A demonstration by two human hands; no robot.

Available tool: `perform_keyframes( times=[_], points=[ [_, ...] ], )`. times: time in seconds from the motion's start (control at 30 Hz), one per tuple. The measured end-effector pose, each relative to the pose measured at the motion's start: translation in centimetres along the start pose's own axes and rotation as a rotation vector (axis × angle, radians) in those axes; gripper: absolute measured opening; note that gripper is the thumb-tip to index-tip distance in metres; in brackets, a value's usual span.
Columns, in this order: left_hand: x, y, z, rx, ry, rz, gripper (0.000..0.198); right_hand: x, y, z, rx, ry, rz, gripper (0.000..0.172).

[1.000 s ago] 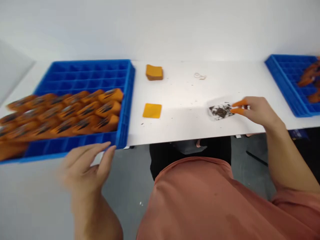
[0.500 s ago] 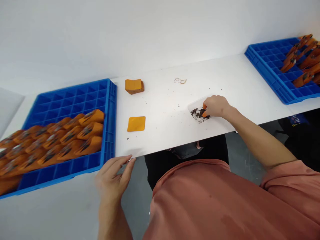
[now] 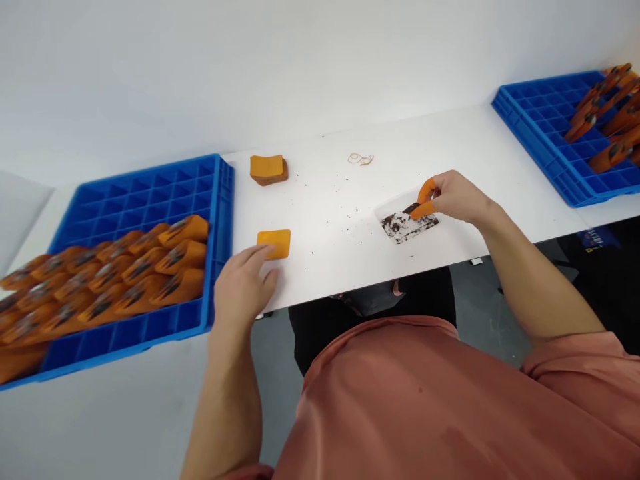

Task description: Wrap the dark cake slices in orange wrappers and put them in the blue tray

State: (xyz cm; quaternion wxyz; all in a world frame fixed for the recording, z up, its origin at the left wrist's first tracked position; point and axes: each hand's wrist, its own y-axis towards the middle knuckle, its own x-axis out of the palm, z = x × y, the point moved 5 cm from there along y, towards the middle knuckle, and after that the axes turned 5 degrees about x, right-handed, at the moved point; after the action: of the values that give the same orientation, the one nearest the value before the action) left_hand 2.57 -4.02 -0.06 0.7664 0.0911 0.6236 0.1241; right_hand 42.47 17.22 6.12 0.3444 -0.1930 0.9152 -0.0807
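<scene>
One flat, yellow-orange rectangular piece (image 3: 281, 244) lies by the left hand (image 3: 245, 283), its fingers parted — the orange-tipped right hand (image 3: 456, 195) is at a dark-smeared white rectangular tray (image 3: 406, 225), grip unclear.

A: Table (image 3: 440, 143) layout?
B: Left crate (image 3: 221, 220) at left end, folded pieces (image 3: 143, 267) in its nearer part. Right crate (image 3: 533, 147) far right, second batch (image 3: 607, 133) in its right part.
A: Between crates?
B: Stack (image 3: 268, 168) far side, right of left crate. Single card (image 3: 280, 240) nearer than stack, left hand (image 3: 245, 280) over its near-left corner. Cord (image 3: 367, 162) right of stack. Dish (image 3: 400, 230) nearer than cord and to its right; right hand (image 3: 457, 193) at dish's right, fingertips over it.
</scene>
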Motion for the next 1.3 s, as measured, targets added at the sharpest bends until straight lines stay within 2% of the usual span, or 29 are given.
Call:
perform_keyframes(
  times=[0.1,0.2,0.3,0.43,0.57,0.73,0.93,1.1,1.17,1.23,1.3],
  points=[
    [2.0,3.4,-2.0,-0.049,0.026,-0.245,0.055,-0.6,-0.5,0.7,-0.005,0.082,0.018,0.041],
    [2.7,4.7,-3.6,-0.063,0.043,-0.323,0.049,-1.3,-1.1,1.8,-0.011,0.121,0.056,0.042],
    [2.8,4.7,-4.2,0.018,0.018,-0.244,0.039,-2.0,-1.8,3.3,-0.038,0.163,0.150,0.043],
    [2.9,4.5,-4.9,0.023,-0.101,-0.127,0.042,-2.4,-2.0,5.6,-0.060,0.268,0.295,0.048],
    [2.7,4.7,-4.9,-0.012,-0.102,-0.116,0.038,-1.7,-1.8,6.8,-0.085,0.469,0.344,0.055],
    [2.4,5.0,-3.7,0.078,0.038,-0.093,0.039,-1.1,-2.5,6.9,-0.065,0.652,0.395,0.046],
    [2.3,5.6,-3.7,-0.006,0.123,0.025,0.037,0.0,-3.1,6.1,-0.018,0.757,0.276,0.050],
    [0.5,5.1,-1.7,-0.066,0.062,0.141,0.040,0.7,-2.8,5.1,-0.060,0.743,0.225,0.048],
    [0.2,5.1,-1.6,-0.091,0.011,0.177,0.037,0.9,-2.5,4.6,-0.076,0.727,0.185,0.046],
    [0.5,5.3,-2.1,-0.125,-0.004,0.183,0.035,1.1,-2.3,4.0,-0.079,0.700,0.149,0.045],
    [1.2,5.5,-2.6,-0.162,0.037,0.121,0.037,1.2,-2.4,3.5,-0.088,0.672,0.136,0.043]
  ],
)
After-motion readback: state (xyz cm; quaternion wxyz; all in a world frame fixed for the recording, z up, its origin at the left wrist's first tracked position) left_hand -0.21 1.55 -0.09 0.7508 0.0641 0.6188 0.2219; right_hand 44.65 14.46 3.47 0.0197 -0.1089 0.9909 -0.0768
